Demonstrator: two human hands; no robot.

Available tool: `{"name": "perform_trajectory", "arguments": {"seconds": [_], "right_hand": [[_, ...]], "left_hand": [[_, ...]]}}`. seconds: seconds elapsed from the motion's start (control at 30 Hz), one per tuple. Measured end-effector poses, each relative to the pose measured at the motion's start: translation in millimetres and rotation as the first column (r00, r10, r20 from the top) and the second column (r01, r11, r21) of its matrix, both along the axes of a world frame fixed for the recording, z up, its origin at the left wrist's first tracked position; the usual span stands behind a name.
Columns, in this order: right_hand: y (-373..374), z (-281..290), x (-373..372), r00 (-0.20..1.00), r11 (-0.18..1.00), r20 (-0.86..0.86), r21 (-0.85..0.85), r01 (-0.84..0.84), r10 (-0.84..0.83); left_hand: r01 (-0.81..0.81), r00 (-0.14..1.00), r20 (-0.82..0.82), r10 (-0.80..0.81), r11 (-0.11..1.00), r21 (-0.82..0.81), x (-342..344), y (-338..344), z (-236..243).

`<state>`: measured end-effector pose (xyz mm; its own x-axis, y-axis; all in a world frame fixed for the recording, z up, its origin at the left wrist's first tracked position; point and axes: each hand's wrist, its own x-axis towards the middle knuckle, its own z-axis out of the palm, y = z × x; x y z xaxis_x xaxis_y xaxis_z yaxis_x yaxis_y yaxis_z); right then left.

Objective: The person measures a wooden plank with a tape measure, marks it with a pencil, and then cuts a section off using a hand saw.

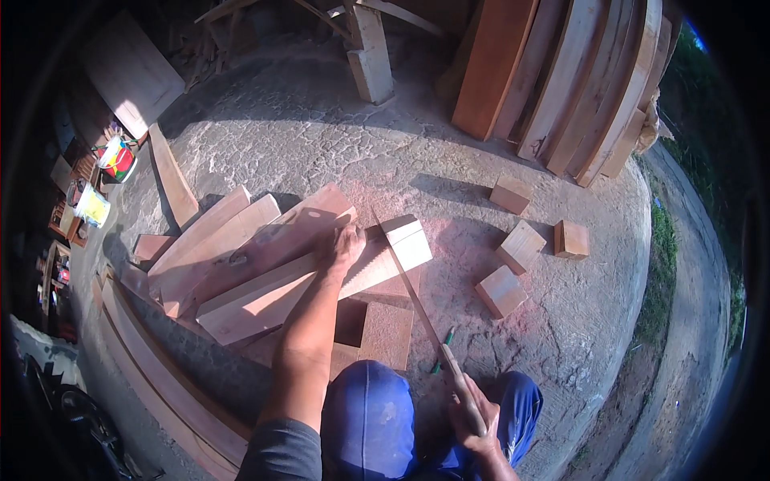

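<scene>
My left hand [347,244] is closed over a light wooden beam [255,295], pressing on it just left of the saw. In my right hand [473,417] is a handsaw [411,293] by its handle, the blade lying across the beam near its right end, where a short end section [407,244] shows. The beam rests on other wooden pieces [385,337] with a dark gap between them. A thin green object [446,349] lies on the ground beside the saw. My knees in blue trousers are below.
Several cut blocks [521,248] lie to the right, planks [224,232] to the left, long boards [160,361] at lower left. Upright boards [497,64] and a post [369,68] stand behind. Buckets [92,204] are at far left; a path [690,289] runs right of the concrete's edge.
</scene>
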<state>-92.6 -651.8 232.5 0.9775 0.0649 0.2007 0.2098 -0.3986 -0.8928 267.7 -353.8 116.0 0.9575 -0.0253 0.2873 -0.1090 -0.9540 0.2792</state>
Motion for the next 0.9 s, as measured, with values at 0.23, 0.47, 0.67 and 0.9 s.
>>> {"name": "perform_trajectory", "arguments": {"seconds": [0.23, 0.47, 0.67, 0.9], "right_hand": [[43.3, 4.2, 96.3, 0.996, 0.996, -0.043, 0.031, 0.085, -0.084], [45.7, -5.1, 104.9, 0.999, 0.992, -0.039, 0.126, 0.006, -0.001], [-11.3, 18.0, -41.7, 0.996, 1.0, -0.081, -0.022, 0.023, -0.024], [78.3, -19.4, 184.5, 0.985, 0.999, -0.168, -0.03, 0.028, -0.033]], "left_hand": [[-0.035, 0.997, -0.066, 0.037, 0.999, 0.04, -37.1, -20.1, 22.4], [-0.026, 0.996, -0.08, 0.047, 0.97, 0.24, -22.8, 5.0, 8.0], [-0.164, 0.985, -0.076, 0.155, 0.978, -0.129, 10.5, 2.1, -26.9], [-0.092, 0.991, -0.091, 0.098, 0.994, 0.061, -41.9, -6.3, 15.6]]}}
